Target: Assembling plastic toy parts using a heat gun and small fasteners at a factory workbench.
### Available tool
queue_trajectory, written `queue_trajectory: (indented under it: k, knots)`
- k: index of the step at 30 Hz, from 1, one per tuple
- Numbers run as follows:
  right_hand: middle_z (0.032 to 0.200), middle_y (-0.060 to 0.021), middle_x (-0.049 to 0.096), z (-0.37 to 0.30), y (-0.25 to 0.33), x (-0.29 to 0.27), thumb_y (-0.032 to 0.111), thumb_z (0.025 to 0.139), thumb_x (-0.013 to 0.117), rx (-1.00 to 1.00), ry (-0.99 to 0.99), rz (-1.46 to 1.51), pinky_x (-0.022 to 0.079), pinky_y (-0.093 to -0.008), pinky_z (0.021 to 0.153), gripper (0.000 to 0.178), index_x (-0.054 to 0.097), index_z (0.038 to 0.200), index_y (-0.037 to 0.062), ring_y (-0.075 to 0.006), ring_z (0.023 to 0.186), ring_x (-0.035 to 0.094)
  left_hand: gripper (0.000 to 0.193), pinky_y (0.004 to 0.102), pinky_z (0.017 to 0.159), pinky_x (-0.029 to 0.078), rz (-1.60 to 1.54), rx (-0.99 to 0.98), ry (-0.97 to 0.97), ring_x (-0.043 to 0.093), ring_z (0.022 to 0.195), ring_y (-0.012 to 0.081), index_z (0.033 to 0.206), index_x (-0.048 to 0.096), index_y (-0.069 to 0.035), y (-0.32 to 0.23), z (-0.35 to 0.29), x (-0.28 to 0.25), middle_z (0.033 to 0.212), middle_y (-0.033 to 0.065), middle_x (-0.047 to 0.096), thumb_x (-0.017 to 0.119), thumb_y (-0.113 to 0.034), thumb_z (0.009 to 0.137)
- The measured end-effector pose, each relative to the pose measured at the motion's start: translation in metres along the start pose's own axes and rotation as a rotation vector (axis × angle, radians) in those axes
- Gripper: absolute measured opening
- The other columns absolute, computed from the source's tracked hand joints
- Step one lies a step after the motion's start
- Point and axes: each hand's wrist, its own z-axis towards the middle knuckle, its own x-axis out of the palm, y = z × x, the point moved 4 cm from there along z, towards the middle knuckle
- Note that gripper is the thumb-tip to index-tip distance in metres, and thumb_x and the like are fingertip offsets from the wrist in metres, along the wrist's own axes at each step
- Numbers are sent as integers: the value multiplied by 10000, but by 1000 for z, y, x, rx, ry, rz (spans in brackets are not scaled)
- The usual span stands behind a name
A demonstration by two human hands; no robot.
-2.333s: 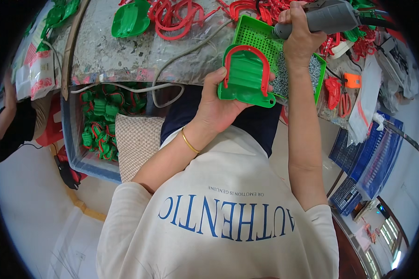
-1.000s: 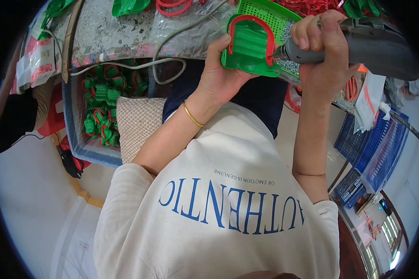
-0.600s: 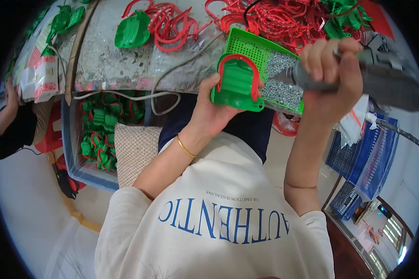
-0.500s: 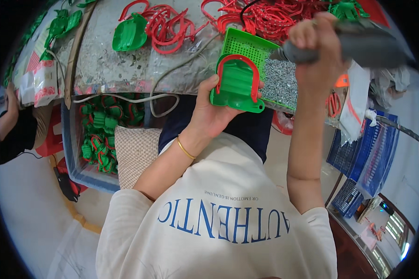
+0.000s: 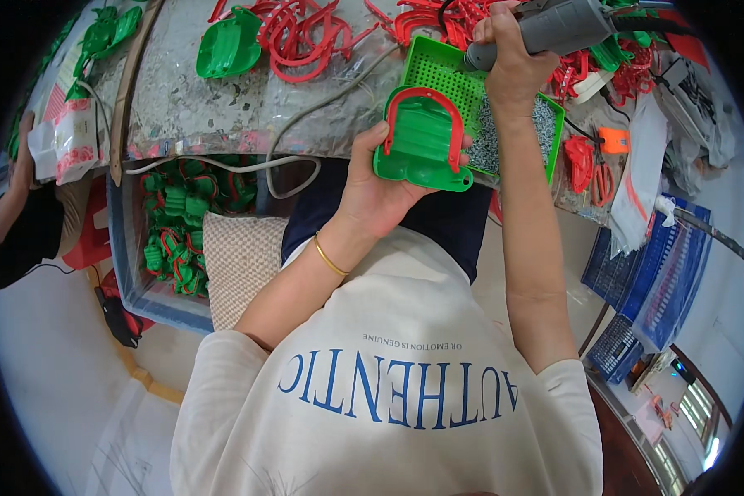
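Note:
My left hand point(image 5: 374, 197) is closed around the edge of a green plastic scoop-shaped piece point(image 5: 422, 136), thumb on its left side. A red plastic arch point(image 5: 426, 94) lies along the rim of that piece. My right hand point(image 5: 514, 76) grips a grey electric screwdriver point(image 5: 572, 25), which is tilted with its front end pointing left. That front end is over a green basket point(image 5: 559, 140) with a perforated bottom. Small silvery screws point(image 5: 488, 139) fill the near right part of the basket, partly hidden by my right forearm.
Red arches point(image 5: 302, 41) and a loose green piece point(image 5: 228, 43) lie on the worn table point(image 5: 174, 107). A grey cable crosses it. Scissors point(image 5: 603, 178) lie at the right. Below left, a blue bin point(image 5: 128, 277) holds several green-and-red pieces. Another person's arm point(image 5: 12, 178) shows far left.
My right hand has swung the screwdriver leftward and away from me, its front end now over the basket's perforated part. The left hand keeps its hold on the green piece.

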Motion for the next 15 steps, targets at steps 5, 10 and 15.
queue_trajectory:
  k: [5,10,15]
  knots:
    - [634,-11,587,1,-14,-12,16,849,653,-115,41,-147,461,-258,553,91,605,772,24,-90,550,562,686,447,966,485,13,14,-10,606,1106,332,1364,442,-13,0,-1,-2,1278,257,553,458,-524,908]
    - [647,-10,629,0,-14,-13,11,840,670,-82,46,-79,482,-243,572,159,602,696,22,-95,590,609,682,436,974,479,5,2,2,605,1111,324,1366,441,-9,0,1,-3,1280,259,553,445,-518,912]
    - [660,-23,611,-1,-14,-10,15,841,670,-102,44,-109,471,-249,557,131,597,733,2,-102,574,586,674,439,973,477,11,4,0,607,1109,319,1361,446,-4,-1,1,-2,1285,257,551,425,-513,919]
